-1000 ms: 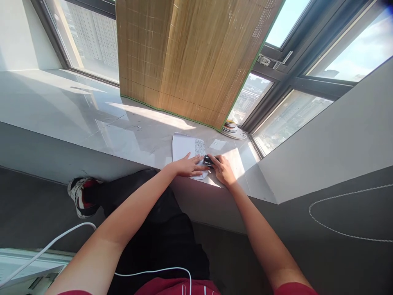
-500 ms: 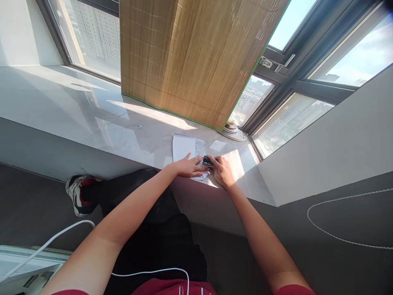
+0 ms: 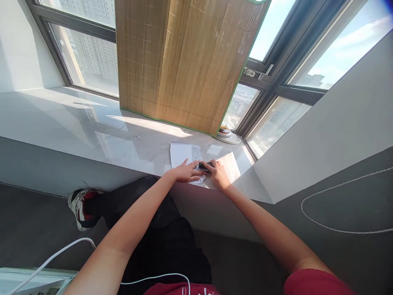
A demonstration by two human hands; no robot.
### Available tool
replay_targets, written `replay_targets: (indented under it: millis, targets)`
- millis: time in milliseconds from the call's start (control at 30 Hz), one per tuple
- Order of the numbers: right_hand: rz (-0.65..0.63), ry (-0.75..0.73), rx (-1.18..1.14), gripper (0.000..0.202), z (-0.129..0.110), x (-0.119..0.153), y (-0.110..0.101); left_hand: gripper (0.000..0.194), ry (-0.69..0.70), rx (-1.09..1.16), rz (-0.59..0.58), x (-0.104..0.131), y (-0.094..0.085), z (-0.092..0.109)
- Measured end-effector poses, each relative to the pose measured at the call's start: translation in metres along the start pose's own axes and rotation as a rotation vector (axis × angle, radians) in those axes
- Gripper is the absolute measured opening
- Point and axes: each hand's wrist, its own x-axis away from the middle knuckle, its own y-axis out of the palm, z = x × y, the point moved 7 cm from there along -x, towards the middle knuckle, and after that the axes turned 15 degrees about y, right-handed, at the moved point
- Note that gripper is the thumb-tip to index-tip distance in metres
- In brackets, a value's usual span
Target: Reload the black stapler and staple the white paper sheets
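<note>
White paper (image 3: 180,153) with a dense printed or written patch on its right part lies on the window sill. My left hand (image 3: 186,172) rests flat on its lower part, fingers spread and pointing right. My right hand (image 3: 217,174) is closed around a small black object (image 3: 205,165), too small to identify, at the paper's right edge near my left fingertips. A small white slip (image 3: 215,149) lies on the sill beyond my right hand.
A bamboo blind (image 3: 181,61) hangs over the sill (image 3: 147,153). Round, stacked items (image 3: 229,135) stand in the window corner. White cable (image 3: 55,254) runs at the lower left; a beaded cord (image 3: 307,196) hangs at the right.
The camera view has tilted and shifted, so the scene sits a little lower and further left. The black object has turned to lie more level under my right hand. My left hand stays on the paper.
</note>
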Motion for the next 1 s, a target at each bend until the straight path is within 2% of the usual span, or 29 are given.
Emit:
replay_targets:
  millis: [133, 267, 367, 433, 533, 600, 700, 767, 800, 867, 1000]
  targets:
    - [0.187, 0.147, -0.099, 0.057, 0.016, 0.007, -0.002, 0.052, 0.032, -0.024, 0.021, 0.001, 0.001, -0.001]
    - [0.296, 0.337, -0.216, 0.058, 0.044, 0.010, -0.006, 0.058, 0.026, -0.059, 0.049, 0.001, 0.002, -0.008]
    - [0.355, 0.390, -0.283, 0.047, 0.055, 0.008, -0.013, 0.056, -0.008, -0.063, 0.071, 0.001, 0.000, -0.014]
    - [0.362, 0.386, -0.273, 0.033, 0.052, 0.001, -0.019, 0.049, -0.026, -0.066, 0.104, 0.002, -0.003, -0.016]
    - [0.408, 0.422, -0.261, 0.023, 0.035, -0.016, -0.032, 0.036, -0.004, -0.099, 0.219, 0.004, -0.013, -0.012]
    - [0.460, 0.456, -0.294, 0.026, 0.015, -0.031, -0.037, 0.039, -0.043, -0.155, 0.379, 0.010, -0.026, -0.011]
    - [0.378, 0.418, -0.354, 0.024, -0.029, -0.063, -0.022, 0.058, -0.285, -0.300, 0.737, 0.038, -0.053, -0.017]
    - [0.279, 0.416, -0.358, 0.019, -0.054, -0.082, -0.003, 0.060, -0.414, -0.393, 0.915, 0.057, -0.064, -0.017]
    - [0.229, 0.425, -0.351, 0.016, -0.063, -0.089, 0.007, 0.058, -0.435, -0.421, 0.955, 0.062, -0.067, -0.016]
    - [0.146, 0.436, -0.320, 0.013, -0.076, -0.101, 0.025, 0.055, -0.434, -0.446, 0.958, 0.064, -0.069, -0.016]
    - [0.072, 0.426, -0.285, 0.009, -0.080, -0.109, 0.047, 0.055, -0.431, -0.444, 0.925, 0.060, -0.068, -0.018]
